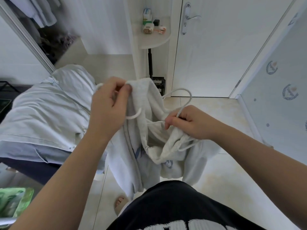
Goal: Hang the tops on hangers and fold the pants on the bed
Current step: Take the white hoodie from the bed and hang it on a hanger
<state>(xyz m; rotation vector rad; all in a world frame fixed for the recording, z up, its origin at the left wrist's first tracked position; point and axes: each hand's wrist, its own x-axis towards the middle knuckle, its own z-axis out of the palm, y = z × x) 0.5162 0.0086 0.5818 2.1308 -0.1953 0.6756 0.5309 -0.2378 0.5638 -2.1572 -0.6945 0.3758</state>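
The left hand (108, 103) pinches a shoulder of the pale top (144, 93) between thumb and fingers, apparently lifting the fabric so the white hanger (186, 92) can slide in beneath it. The right hand (191, 125) grips the hanger at the base of its hook together with bunched cloth, steadying it. The top droops below both hands. The bed (41, 105) lies just beyond the left hand.

White top (144, 97), white hanger (181, 88), pale-blue bedding (49, 105).
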